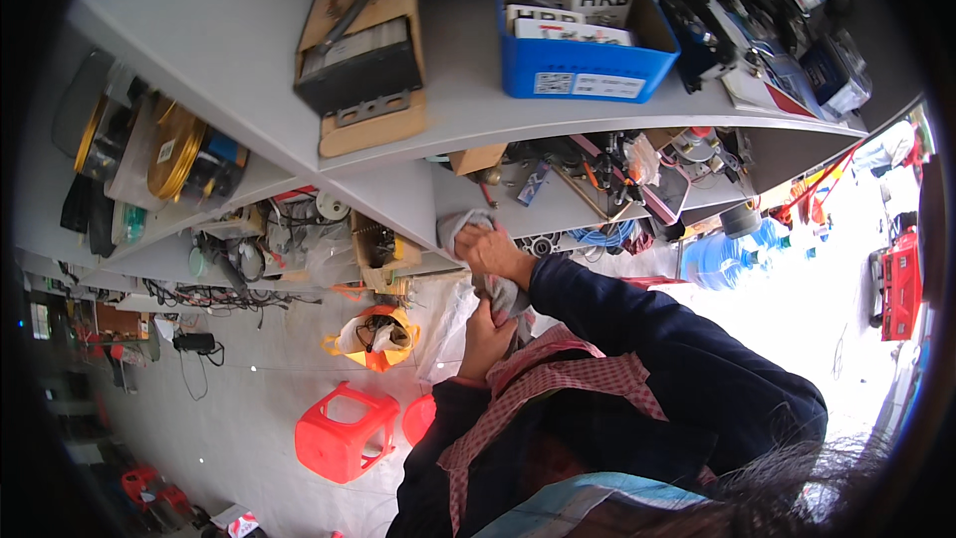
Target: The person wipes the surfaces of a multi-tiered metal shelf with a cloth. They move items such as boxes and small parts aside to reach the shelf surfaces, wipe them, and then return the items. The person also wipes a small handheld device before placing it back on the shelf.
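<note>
A grey cloth (pixel 499 294) with reddish patches hangs bunched between my two hands. My right hand (pixel 489 250) grips its upper part, close to the front edge of a grey shelf divider (pixel 373 193); whether the cloth touches that edge is hard to tell. Lower down, near my chest, my left hand (pixel 485 342) has its fingers closed around the other end of the cloth. A red-and-white checked apron (pixel 553 388) covers part of my dark clothing just below the left hand.
Above the hands, a blue bin (pixel 590 63) of small boxes and a cardboard box (pixel 373 119) occupy a shelf. Loose tools and parts crowd the lower shelf (pixel 478 202). A red plastic stool (pixel 347 433) and an orange-yellow bag (pixel 377 340) stand on the floor.
</note>
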`<state>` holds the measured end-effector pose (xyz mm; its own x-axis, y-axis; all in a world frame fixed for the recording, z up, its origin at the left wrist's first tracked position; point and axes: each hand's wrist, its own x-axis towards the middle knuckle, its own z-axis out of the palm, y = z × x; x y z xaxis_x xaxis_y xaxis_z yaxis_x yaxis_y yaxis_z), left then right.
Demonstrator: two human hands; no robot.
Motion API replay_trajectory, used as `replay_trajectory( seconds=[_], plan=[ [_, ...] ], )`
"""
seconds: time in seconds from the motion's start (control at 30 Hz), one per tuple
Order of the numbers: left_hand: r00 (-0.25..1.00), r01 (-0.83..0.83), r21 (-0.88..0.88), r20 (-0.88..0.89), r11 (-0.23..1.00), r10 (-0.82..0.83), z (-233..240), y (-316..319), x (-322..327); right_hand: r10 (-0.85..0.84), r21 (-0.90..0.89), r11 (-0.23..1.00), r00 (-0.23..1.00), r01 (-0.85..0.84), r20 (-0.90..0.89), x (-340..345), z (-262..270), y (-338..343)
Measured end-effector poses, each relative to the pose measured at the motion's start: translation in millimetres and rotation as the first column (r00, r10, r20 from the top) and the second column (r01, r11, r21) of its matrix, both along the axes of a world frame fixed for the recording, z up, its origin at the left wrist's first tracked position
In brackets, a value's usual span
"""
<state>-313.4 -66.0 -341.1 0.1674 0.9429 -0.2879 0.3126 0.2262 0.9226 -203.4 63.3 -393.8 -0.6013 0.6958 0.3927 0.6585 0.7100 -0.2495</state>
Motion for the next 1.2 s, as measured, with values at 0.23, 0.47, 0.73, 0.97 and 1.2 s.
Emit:
replay_trajectory(
  seconds=[0.23,0.47,0.73,0.97,1.2],
  plan=[
    [0.95,0.303,-0.049,-0.068,0.952,-0.306,6.1,-3.6,19.1,-0.001,-0.199,0.98,0.989,-0.029,-0.151,57.3,3.6,-51.5],
    [0.889,0.45,0.093,-0.144,0.888,-0.435,34.8,8.6,47.0,-0.451,-0.334,0.885,0.777,0.324,-0.439,117.9,64.8,-63.7],
    [0.96,0.273,0.158,-0.11,0.949,-0.258,46.9,13.1,35.1,-0.432,-0.418,0.881,0.731,0.22,-0.527,79.5,76.1,-6.6],
    [0.992,0.091,0.108,-0.099,0.99,-0.08,42.0,14.5,2.9,-0.528,-0.389,0.828,0.797,0.404,-0.295,16.4,41.2,32.5],
    [0.999,0.039,0.148,0.002,0.988,-0.039,25.4,11.6,0.8,-0.199,-0.347,0.935,0.918,0.072,-0.343,-5.2,41.4,11.3]
  ],
)
